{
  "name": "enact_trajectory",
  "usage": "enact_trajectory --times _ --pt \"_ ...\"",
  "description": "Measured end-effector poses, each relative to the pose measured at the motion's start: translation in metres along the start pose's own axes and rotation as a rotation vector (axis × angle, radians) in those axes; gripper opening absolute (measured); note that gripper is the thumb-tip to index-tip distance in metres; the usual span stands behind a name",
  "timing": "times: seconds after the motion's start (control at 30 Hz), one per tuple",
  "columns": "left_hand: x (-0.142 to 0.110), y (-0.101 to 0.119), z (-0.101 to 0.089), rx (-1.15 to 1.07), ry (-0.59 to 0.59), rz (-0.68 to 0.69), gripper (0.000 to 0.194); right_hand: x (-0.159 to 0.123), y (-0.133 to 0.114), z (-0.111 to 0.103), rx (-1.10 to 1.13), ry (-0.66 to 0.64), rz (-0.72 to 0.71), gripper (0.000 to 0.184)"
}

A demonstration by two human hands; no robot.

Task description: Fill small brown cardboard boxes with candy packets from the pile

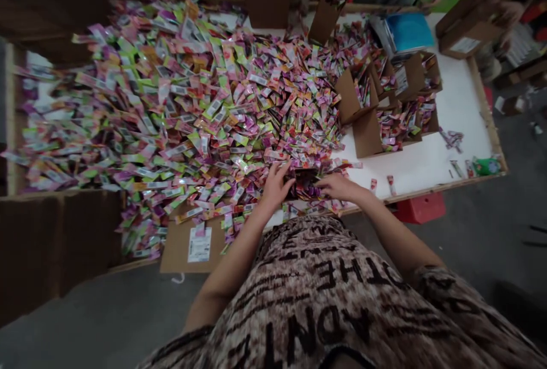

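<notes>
My left hand (276, 184) is at the near edge of a big heap of small flat packets (205, 101) in pink, purple, green and orange. Its thumb and fingers are spread beside a dark box opening (304, 174) with several packets in it. From the other side my right hand (342, 188) reaches in, its fingers stretched toward those packets. The fingertips touch or nearly touch them, and no packet can be made out in its grasp. Whether my left hand touches the box wall is hard to see.
Several open cardboard boxes (366, 134) of packets stand to the right on the white, wood-rimmed table (464, 104). A flattened carton (175, 246) lies at the near edge. Across the table, other people's hands are at boxes (267, 7). A red stool (421, 208) is below the edge.
</notes>
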State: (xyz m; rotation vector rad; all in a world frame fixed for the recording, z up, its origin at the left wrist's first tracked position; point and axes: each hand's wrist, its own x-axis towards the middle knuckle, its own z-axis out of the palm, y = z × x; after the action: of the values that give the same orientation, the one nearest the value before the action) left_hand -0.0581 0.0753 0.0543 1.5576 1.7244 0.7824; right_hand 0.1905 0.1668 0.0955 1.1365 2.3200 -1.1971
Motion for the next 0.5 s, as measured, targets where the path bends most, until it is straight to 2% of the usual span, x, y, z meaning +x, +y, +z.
enact_trajectory --times 0.03,0.13,0.17,0.2,0.3,0.33,0.43,0.5 --pt "-0.001 0.000 0.003 0.018 0.042 -0.011 0.053 -0.012 0.012 -0.009 0.011 0.067 0.087 0.017" --pt "-0.006 0.001 0.008 0.056 0.140 -0.023 0.044 -0.032 0.035 -0.020 -0.019 0.427 0.395 0.031" --pt "-0.008 0.002 0.010 0.055 0.119 -0.002 0.043 -0.031 0.036 -0.015 -0.035 0.507 0.422 0.035" --pt "-0.011 0.003 0.013 0.054 0.060 0.034 0.044 -0.027 0.033 -0.005 -0.040 0.536 0.390 0.037" --pt "-0.016 0.009 0.028 0.120 -0.262 0.150 0.052 0.003 0.007 0.039 -0.044 0.421 0.155 0.038" --pt "-0.015 0.011 0.036 0.170 -0.374 0.142 0.055 0.015 -0.003 0.054 -0.057 0.358 0.125 0.041" --pt "-0.001 0.017 0.059 0.309 -0.616 -0.028 0.051 0.055 -0.021 0.081 -0.078 0.158 0.206 0.038" --pt "0.016 0.019 0.070 0.328 -0.695 -0.110 0.043 0.077 -0.023 0.081 -0.059 0.089 0.265 0.033"
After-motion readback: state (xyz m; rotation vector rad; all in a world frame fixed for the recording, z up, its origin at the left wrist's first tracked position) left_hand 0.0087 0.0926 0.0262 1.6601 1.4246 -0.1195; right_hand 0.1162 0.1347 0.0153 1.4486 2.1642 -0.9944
